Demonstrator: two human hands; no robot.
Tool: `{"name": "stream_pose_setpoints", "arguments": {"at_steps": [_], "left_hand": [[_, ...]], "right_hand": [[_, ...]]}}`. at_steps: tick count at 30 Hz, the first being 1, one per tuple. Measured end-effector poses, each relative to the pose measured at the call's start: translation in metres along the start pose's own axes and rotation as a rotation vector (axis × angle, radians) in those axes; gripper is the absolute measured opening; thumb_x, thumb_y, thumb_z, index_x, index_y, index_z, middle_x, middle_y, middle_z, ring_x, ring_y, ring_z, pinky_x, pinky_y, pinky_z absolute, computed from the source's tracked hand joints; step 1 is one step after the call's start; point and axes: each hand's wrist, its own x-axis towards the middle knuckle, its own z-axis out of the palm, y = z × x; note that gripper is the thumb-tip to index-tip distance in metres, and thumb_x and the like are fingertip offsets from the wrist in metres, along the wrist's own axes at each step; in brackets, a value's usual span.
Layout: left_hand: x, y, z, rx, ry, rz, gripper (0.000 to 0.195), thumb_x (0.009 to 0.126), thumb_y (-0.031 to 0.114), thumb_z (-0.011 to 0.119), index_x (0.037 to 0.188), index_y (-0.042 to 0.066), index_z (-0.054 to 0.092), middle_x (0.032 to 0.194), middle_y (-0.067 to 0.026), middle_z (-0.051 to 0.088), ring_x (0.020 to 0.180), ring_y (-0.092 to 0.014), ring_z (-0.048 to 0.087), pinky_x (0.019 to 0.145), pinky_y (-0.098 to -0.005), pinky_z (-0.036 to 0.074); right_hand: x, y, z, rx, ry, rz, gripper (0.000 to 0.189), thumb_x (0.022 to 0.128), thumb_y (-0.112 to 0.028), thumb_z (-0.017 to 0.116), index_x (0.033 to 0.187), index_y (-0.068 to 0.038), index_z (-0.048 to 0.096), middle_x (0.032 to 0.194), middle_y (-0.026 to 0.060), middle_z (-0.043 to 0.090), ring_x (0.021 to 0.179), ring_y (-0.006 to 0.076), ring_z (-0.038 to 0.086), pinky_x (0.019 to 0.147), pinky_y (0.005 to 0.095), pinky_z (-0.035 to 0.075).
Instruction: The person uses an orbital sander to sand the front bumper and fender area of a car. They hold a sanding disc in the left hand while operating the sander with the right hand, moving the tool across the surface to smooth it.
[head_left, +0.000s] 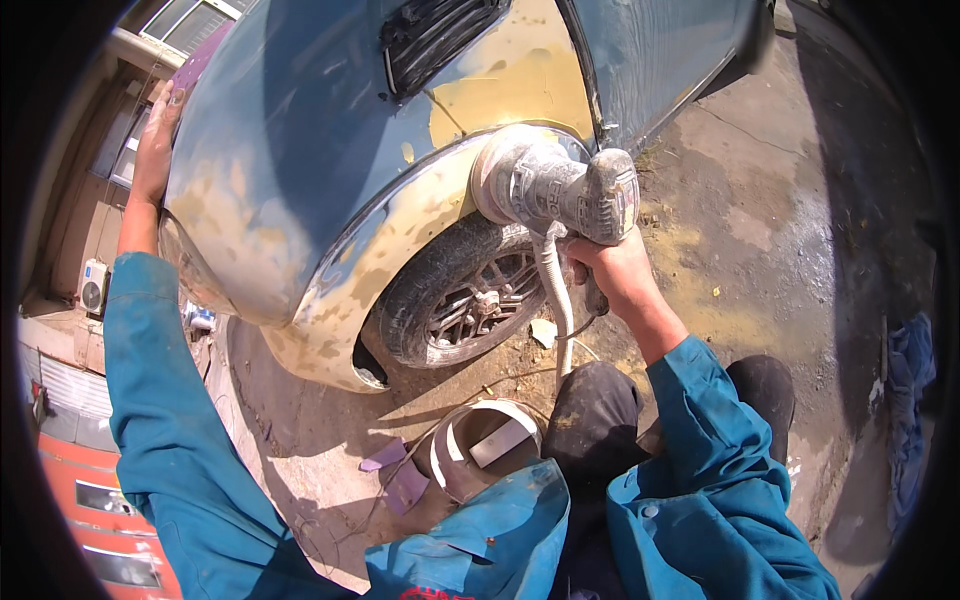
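Observation:
My right hand (611, 274) is closed round the handle of a dusty electric sander (559, 184). Its round head lies against the car's wheel arch (405, 217), above the wheel (480, 300), at the edge of a patch of yellow body filler (517, 97). A ribbed hose (553, 285) hangs down from the sander. At the far left my left hand (159, 135) is raised beside the blue car body panel (255, 142), with a purple perforated abrasive sheet (201, 56) by its fingertips. Whether the fingers grip the sheet or only press it is unclear.
An open bucket (484, 442) with a pale block inside stands below the wheel, beside purple abrasive pieces (405, 486) and a cable. Yellow dust lies on the concrete ground (720, 300). Blue cloth (909, 397) lies at the far right. Buildings stand at the left.

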Motion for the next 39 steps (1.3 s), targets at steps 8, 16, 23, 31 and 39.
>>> {"name": "stream_pose_setpoints", "arguments": {"at_steps": [8,16,23,31,39], "left_hand": [[-0.009,0.026,0.012,-0.007,0.029,-0.059,0.083,0.112,0.057,0.054,0.165,-0.005,0.042,0.168,-0.0168,0.048,0.152,-0.022,0.047,0.126,-0.0325,0.032],[0.006,0.007,0.0,0.08,0.044,0.022,0.083,0.112,0.058,0.055,0.167,-0.003,0.041,0.167,-0.0158,0.049,0.151,-0.021,0.048,0.125,-0.0318,0.033],[0.014,-0.026,-0.006,0.02,-0.034,0.012,0.08,0.113,0.056,0.053,0.168,0.0,0.04,0.165,-0.0148,0.051,0.15,-0.021,0.049,0.124,-0.0317,0.034],[-0.001,0.018,0.005,-0.052,0.093,-0.136,0.078,0.114,0.054,0.051,0.169,0.0,0.038,0.165,-0.0147,0.051,0.15,-0.022,0.049,0.125,-0.0318,0.033],[0.007,-0.015,-0.006,0.021,-0.066,0.02,0.078,0.114,0.053,0.051,0.169,0.0,0.037,0.167,-0.0146,0.049,0.153,-0.022,0.046,0.126,-0.0323,0.032]], "right_hand": [[-0.005,-0.009,0.003,-0.039,-0.059,0.036,0.013,0.083,0.003,0.073,0.096,0.002,0.069,0.076,0.0068,0.066,0.06,0.0158,0.062,0.053,0.0343,0.05],[-0.009,-0.009,0.005,-0.129,-0.023,0.057,0.018,0.086,-0.007,0.08,0.103,0.001,0.076,0.082,0.0058,0.073,0.067,0.0129,0.065,0.061,0.0332,0.053],[-0.008,-0.012,0.003,-0.09,-0.069,0.024,0.012,0.085,-0.007,0.079,0.094,0.001,0.076,0.074,0.0046,0.07,0.061,0.0123,0.062,0.056,0.0329,0.05],[-0.019,-0.002,0.017,-0.16,-0.069,-0.081,0.033,0.084,-0.008,0.084,0.116,-0.001,0.077,0.1,0.0088,0.079,0.087,0.0173,0.072,0.079,0.0365,0.058],[0.001,0.008,-0.011,0.198,0.029,0.155,0.003,0.084,0.0,0.07,0.085,0.003,0.069,0.07,0.0093,0.066,0.054,0.0183,0.059,0.051,0.034,0.047]]}}
